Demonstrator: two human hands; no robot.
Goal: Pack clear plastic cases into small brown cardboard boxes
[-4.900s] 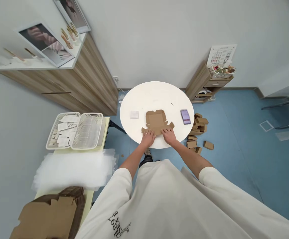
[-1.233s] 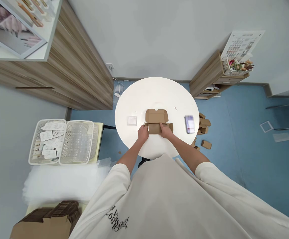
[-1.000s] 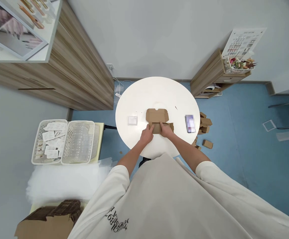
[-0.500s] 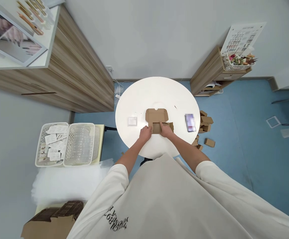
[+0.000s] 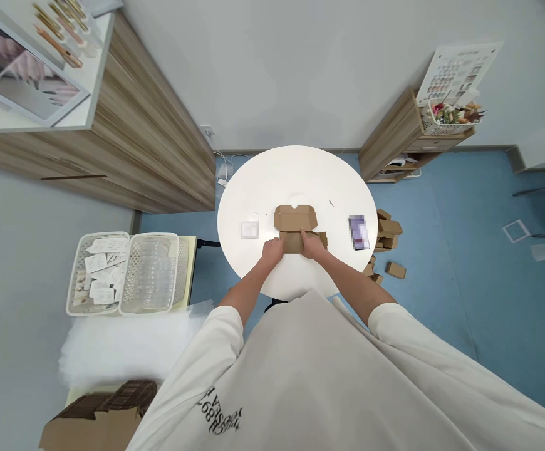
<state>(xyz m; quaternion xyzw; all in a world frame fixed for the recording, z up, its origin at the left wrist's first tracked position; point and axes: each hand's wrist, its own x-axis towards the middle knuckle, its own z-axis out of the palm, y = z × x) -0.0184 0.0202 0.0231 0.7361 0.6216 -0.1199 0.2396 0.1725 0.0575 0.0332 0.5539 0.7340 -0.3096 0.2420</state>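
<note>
A small brown cardboard box (image 5: 295, 218) lies on the white round table (image 5: 295, 172), its notched lid flap spread flat toward the wall. My left hand (image 5: 272, 250) is closed at the near left corner of the box, fingers bent against its side. At the near right, my right hand (image 5: 312, 245) grips the box, its thumb reaching over the inner panel. A side flap (image 5: 323, 238) sticks out past the right hand. Both palms hide part of the near edge. Left of the box lies a flat clear case (image 5: 249, 229).
A purple packet (image 5: 358, 232), partly pixelated, lies at the table's right. Several folded cardboard boxes (image 5: 388, 228) sit on the floor beyond it. To my left are a white basket of cards (image 5: 98, 269), a basket of clear cases (image 5: 151, 269), white packing sheets (image 5: 122, 347) and flat cardboard (image 5: 98, 426).
My left hand has shifted slightly left along the box's side, and its left side flap now seems folded in. The right thumb has moved a little left. The box stays in place.
</note>
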